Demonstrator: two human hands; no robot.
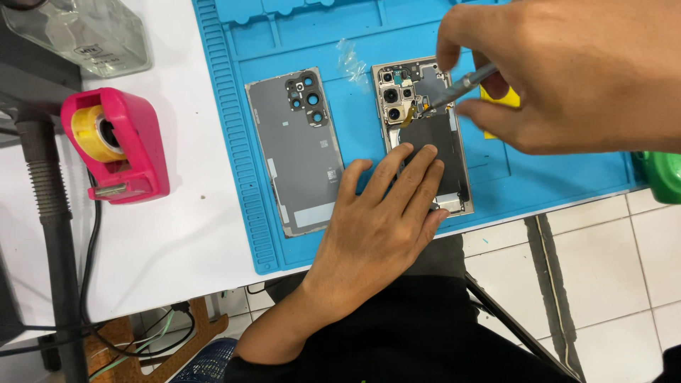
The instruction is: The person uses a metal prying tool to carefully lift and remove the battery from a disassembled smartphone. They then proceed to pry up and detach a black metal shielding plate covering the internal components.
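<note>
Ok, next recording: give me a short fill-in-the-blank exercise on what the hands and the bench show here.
1. The left hand presses flat on the opened ____.
2. The right hand holds a thin metal tool whose tip touches the phone beside its ____ modules.
3. The removed back cover lies on the ____ mat.
4. The tape dispenser is ____.

Missing words: phone; camera; blue; pink

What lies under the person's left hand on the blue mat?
The left hand presses flat on the lower half of the opened phone, which lies on the blue mat. The phone's parts beneath the palm and fingers are covered.
</note>
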